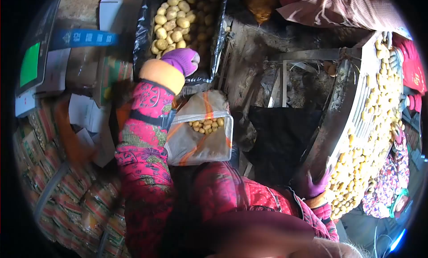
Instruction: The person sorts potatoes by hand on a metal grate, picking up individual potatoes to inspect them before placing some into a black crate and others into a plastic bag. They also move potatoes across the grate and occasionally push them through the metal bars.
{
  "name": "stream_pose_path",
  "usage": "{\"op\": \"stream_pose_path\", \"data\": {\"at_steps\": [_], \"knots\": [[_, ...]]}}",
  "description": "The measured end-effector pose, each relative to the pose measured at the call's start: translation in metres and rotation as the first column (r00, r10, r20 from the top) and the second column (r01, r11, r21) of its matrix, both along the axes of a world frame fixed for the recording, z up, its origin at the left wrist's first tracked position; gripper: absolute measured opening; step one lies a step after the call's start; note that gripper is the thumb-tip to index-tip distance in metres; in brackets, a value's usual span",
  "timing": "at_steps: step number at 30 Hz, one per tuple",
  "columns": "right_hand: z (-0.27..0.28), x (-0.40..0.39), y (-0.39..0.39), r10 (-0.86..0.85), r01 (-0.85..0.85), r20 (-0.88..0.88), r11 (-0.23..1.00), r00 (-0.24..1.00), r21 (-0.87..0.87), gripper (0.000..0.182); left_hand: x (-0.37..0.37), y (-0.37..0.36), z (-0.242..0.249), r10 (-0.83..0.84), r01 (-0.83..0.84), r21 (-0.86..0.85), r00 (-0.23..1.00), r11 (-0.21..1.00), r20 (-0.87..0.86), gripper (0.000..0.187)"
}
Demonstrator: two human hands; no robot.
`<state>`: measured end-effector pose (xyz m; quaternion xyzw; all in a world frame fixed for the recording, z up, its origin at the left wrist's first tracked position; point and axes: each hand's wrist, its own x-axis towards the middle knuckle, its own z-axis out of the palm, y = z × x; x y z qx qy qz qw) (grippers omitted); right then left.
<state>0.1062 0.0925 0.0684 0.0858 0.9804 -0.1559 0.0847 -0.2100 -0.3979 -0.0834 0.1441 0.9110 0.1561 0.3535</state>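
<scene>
My left hand [182, 62], in a purple glove with a grey fingertip area, is curled closed over the near end of a box lined with black plastic [217, 57]. Anything inside its fingers is hidden. Potatoes [171, 28] are heaped in that box, just beyond the hand. On the other side, my right hand [317, 183], also purple-gloved, has its fingers apart at the near edge of a sorting table [327, 124] covered with small potatoes [356, 169]. Between my arms stands a clear plastic basket [196, 149] with orange stripes, holding several small potatoes [206, 125].
Stacked printed cartons [58, 186] fill the left side, below a scale with a green display [30, 65]. A black cloth [283, 137] hangs by a wooden frame [307, 55]. Across the potatoes are other people's gloved hands [396, 59] and a floral sleeve [388, 182]. A pink woven sack [341, 8] lies top right.
</scene>
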Motion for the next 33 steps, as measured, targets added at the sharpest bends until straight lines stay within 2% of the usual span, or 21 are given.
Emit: {"op": "stream_pose_path", "data": {"at_steps": [1,3,5,7,9,11,13,16,17,19,20,22,24,26,29,30,33], "knots": [[-0.001,0.001,0.000,-0.018,0.018,0.008,0.999,1.000,-0.028,0.079,-0.012,0.000,-0.028,0.100,-0.100,-0.010,0.995,0.995,0.016,0.029],[-0.003,0.002,0.001,-0.047,0.046,-0.003,0.998,0.999,-0.052,0.079,-0.038,0.034,-0.030,-0.067,-0.022,-0.239,0.931,0.971,-0.360,0.028],[-0.003,0.002,0.003,-0.007,0.008,0.028,0.999,1.000,-0.053,0.079,-0.060,0.052,-0.049,0.005,-0.118,-0.348,0.951,0.930,-0.310,0.028],[0.002,-0.008,-0.009,-0.052,0.052,0.009,0.998,0.999,-0.025,0.077,-0.057,0.065,-0.021,-0.109,0.079,-0.514,0.994,0.854,-0.029,0.030],[0.004,-0.010,-0.012,-0.079,0.082,0.046,0.995,0.996,-0.059,0.075,-0.064,0.078,-0.012,-0.048,0.077,-0.554,0.997,0.829,0.067,0.036],[0.004,-0.008,-0.013,-0.062,0.065,0.052,0.997,0.997,-0.051,0.073,-0.076,0.095,0.024,-0.116,0.234,-0.576,0.965,0.783,0.235,0.030],[-0.001,-0.007,-0.009,-0.030,0.030,0.001,0.999,1.000,-0.038,0.073,-0.078,0.097,0.018,-0.083,0.191,-0.592,0.975,0.783,0.205,0.031],[0.002,-0.014,-0.012,-0.043,0.044,0.010,0.996,0.999,-0.074,0.071,-0.079,0.091,-0.004,-0.036,0.202,-0.581,0.958,0.789,0.284,0.031],[0.002,-0.014,-0.013,-0.047,0.048,0.010,0.996,0.999,-0.078,0.071,-0.079,0.086,-0.014,-0.039,0.205,-0.584,0.958,0.786,0.284,0.031],[0.004,-0.018,-0.014,-0.056,0.057,0.019,0.995,0.998,-0.084,0.071,-0.079,0.073,-0.047,0.151,-0.069,-0.561,0.983,0.825,0.100,0.023],[0.004,-0.017,-0.013,-0.060,0.061,0.017,0.995,0.998,-0.084,0.071,-0.080,0.071,-0.050,0.084,-0.013,-0.551,0.991,0.834,0.104,0.029],[0.002,-0.014,-0.012,-0.036,0.037,0.009,0.996,0.999,-0.080,0.071,-0.078,0.066,-0.057,0.090,-0.016,-0.554,0.990,0.833,0.107,0.029],[-0.001,-0.013,-0.011,-0.052,0.053,0.012,0.995,0.999,-0.088,0.071,-0.077,0.074,-0.038,0.099,-0.023,-0.555,0.989,0.831,0.108,0.028],[-0.002,-0.012,-0.010,-0.064,0.065,0.013,0.993,0.998,-0.095,0.071,-0.077,0.085,-0.011,-0.069,0.149,-0.602,0.986,0.784,0.154,0.027],[-0.002,-0.012,-0.009,-0.065,0.067,0.020,0.992,0.998,-0.105,0.071,-0.078,0.083,-0.014,-0.074,0.130,-0.596,0.990,0.793,0.118,0.027],[-0.002,-0.012,-0.009,-0.062,0.063,0.015,0.993,0.998,-0.104,0.072,-0.079,0.078,-0.028,0.018,0.025,-0.581,0.998,0.814,0.068,0.027],[-0.003,-0.010,-0.007,-0.068,0.069,0.012,0.991,0.998,-0.117,0.072,-0.081,0.068,-0.057,0.070,-0.015,-0.557,0.995,0.830,0.077,0.027]]}}
